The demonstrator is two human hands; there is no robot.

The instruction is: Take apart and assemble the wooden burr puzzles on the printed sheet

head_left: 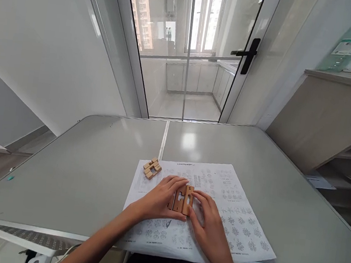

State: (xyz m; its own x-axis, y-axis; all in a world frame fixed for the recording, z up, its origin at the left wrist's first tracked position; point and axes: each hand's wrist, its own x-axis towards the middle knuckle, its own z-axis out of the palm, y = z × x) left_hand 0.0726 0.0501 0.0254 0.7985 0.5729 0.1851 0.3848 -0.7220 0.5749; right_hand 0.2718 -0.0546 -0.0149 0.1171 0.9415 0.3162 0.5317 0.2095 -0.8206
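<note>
Several notched wooden puzzle pieces stand side by side between my hands, over the printed sheet (194, 240). The one on the right, wooden piece 2 (186, 210), is marked "2" and has a slot in its middle. Beside it is wooden piece 1 (178, 205), with a notch cut in it. My left hand (162, 198) curls around the left side of the row, thumb near the front and fingers at the back, partly covering the leftmost piece. My right hand (210, 223) pinches piece 2 from the right with thumb and fingers.
A small interlocked cluster of wooden blocks (149, 174) lies at the sheet's upper left corner. The grey table (87, 172) has a seam down its middle. A glass door (197, 78) stands behind it, and a shelf (332, 104) with plastic bottles is at right.
</note>
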